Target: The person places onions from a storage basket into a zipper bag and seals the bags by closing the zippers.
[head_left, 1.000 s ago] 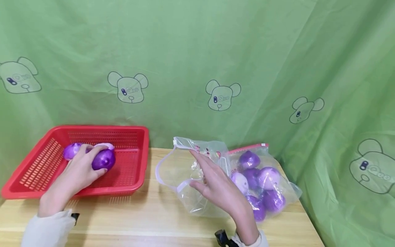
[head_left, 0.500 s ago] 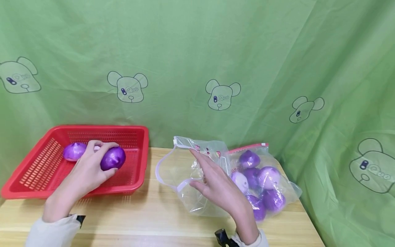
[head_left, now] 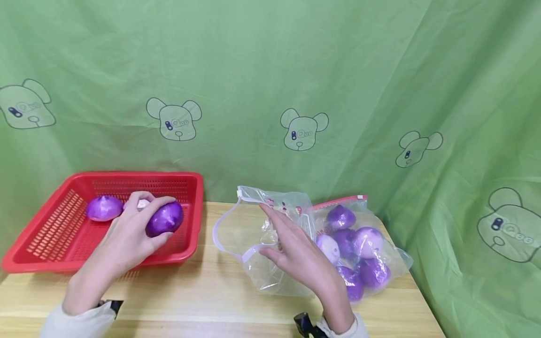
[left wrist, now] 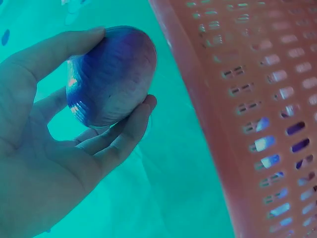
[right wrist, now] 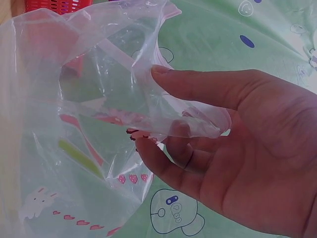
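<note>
My left hand (head_left: 131, 232) grips a shiny purple onion (head_left: 167, 218) over the right half of the red basket (head_left: 197, 234). The left wrist view shows this onion (left wrist: 116, 77) between the thumb and several fingers. In the basket, one purple onion (head_left: 103, 208) lies at the left, and a pale one (head_left: 142, 203) is partly hidden behind my left hand. My right hand (head_left: 302, 251) is spread in the mouth of a clear zip bag (head_left: 262, 274), the thumb at the near rim and fingertips at the far rim. Its printed plastic (right wrist: 89, 178) shows in the right wrist view.
A second clear bag with a red zip (head_left: 338, 202) lies to the right, filled with several purple and pale onions (head_left: 368, 243). Wooden tabletop (head_left: 203, 300) lies between the basket and the bags. A green printed curtain (head_left: 241, 155) stands behind and to the right.
My left hand has carried the purple onion to the right within the basket's outline, uncovering the onion at the left. My right hand and both bags have stayed where they were.
</note>
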Action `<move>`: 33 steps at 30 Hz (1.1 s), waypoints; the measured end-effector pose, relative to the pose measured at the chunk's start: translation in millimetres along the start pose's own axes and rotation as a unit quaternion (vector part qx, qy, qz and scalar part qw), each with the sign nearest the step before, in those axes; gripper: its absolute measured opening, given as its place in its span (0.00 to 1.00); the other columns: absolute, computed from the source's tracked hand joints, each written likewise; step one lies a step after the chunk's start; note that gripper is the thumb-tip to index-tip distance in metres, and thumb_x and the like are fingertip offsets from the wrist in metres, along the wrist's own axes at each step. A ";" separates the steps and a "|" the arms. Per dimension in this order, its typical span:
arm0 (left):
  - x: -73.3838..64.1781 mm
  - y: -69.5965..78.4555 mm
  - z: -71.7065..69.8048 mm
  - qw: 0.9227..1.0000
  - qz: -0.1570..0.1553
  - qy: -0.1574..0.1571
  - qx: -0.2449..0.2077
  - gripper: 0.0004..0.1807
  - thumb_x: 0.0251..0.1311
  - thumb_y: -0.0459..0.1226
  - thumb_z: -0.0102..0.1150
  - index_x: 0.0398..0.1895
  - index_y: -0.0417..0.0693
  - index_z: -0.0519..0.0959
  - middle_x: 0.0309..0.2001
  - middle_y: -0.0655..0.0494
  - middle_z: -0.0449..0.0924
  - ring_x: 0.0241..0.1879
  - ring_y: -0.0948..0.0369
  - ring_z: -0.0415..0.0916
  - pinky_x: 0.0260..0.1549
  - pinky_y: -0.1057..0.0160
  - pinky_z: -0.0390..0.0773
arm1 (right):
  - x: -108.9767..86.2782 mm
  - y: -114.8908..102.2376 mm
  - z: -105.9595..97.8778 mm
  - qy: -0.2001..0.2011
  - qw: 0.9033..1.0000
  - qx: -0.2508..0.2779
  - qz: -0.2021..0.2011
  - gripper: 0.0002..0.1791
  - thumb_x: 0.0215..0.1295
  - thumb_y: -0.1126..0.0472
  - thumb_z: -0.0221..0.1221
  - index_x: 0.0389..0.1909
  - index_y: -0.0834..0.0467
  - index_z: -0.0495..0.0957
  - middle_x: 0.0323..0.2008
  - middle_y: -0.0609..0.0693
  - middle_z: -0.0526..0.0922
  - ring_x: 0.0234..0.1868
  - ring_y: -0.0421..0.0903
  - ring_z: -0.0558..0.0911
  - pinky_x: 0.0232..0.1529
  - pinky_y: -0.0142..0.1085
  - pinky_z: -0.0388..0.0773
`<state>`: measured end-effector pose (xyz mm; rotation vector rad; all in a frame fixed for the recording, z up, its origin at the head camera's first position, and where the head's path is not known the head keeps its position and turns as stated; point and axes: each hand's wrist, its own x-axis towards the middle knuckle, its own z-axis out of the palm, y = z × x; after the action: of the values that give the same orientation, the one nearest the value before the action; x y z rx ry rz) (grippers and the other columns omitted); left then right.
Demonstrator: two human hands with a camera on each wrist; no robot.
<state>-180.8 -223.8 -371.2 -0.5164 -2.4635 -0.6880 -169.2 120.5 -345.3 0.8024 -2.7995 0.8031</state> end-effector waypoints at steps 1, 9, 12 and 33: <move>0.1 1.7 0.2 1.000 0.004 0.001 -0.002 0.38 0.40 0.33 0.78 0.61 0.55 0.75 0.52 0.42 0.66 0.42 0.41 0.77 0.36 0.37 0.82 | 0.0 -0.1 -0.1 -0.001 1.000 0.000 0.000 0.50 0.62 0.58 0.69 0.79 0.48 0.50 0.74 0.45 0.61 0.26 0.33 0.72 0.44 0.34 0.78; 1.5 17.2 3.8 0.999 0.034 0.001 -0.018 0.38 0.40 0.32 0.77 0.60 0.53 0.75 0.52 0.43 0.66 0.42 0.45 0.77 0.36 0.42 0.83 | -3.1 0.0 -1.7 0.000 1.000 -0.002 0.003 0.49 0.62 0.58 0.69 0.79 0.49 0.51 0.74 0.46 0.61 0.27 0.34 0.72 0.45 0.35 0.79; 1.1 23.9 6.2 0.999 0.046 -0.003 -0.024 0.38 0.42 0.33 0.77 0.62 0.53 0.75 0.53 0.43 0.65 0.41 0.47 0.79 0.35 0.46 0.84 | -3.7 -0.1 -2.4 0.001 1.000 -0.004 0.001 0.49 0.62 0.58 0.69 0.79 0.50 0.50 0.75 0.46 0.60 0.30 0.35 0.73 0.52 0.36 0.78; 16.7 92.1 46.8 0.984 0.137 -0.041 -0.106 0.39 0.49 0.34 0.77 0.67 0.48 0.71 0.61 0.51 0.74 0.53 0.56 0.79 0.48 0.57 0.83 | -4.1 -3.1 -3.4 0.012 1.000 0.004 -0.011 0.52 0.61 0.59 0.69 0.80 0.49 0.47 0.76 0.50 0.59 0.54 0.43 0.79 0.62 0.38 0.74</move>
<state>-167.5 -120.4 -362.4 -0.9626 -2.3429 -0.8301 -164.2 121.9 -342.0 0.8165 -2.7632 0.8158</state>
